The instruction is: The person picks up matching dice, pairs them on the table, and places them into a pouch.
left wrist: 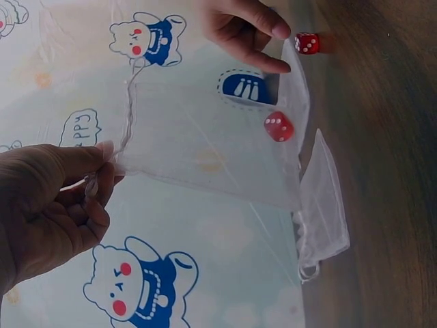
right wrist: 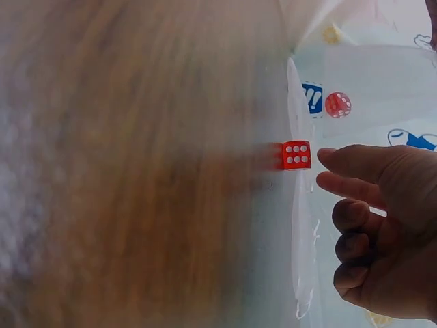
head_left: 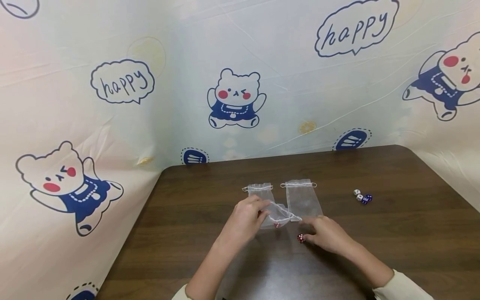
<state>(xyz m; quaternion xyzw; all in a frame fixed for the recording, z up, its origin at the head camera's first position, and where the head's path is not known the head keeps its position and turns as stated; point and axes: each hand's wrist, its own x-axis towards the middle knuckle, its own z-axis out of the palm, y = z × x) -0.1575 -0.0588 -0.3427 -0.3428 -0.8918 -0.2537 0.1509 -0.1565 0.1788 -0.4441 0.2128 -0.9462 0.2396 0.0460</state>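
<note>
above the tabletop [head_left: 393, 246], left fingers [left wrist: 78, 162] pinch a mesh bag [left wrist: 205, 154] holding one die [left wrist: 278, 126]. right fingers [right wrist: 365, 158], slightly parted, near a loose die [right wrist: 296, 156].

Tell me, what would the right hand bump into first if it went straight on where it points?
The right hand would probably meet the loose red die on the table first; it sits just ahead of the fingertips, though the exact gap is hard to judge.

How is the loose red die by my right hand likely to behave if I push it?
The red die would likely slide or tip face over face rather than roll freely, given its flat sides. It is probably light, being so small beside the right hand.
</note>
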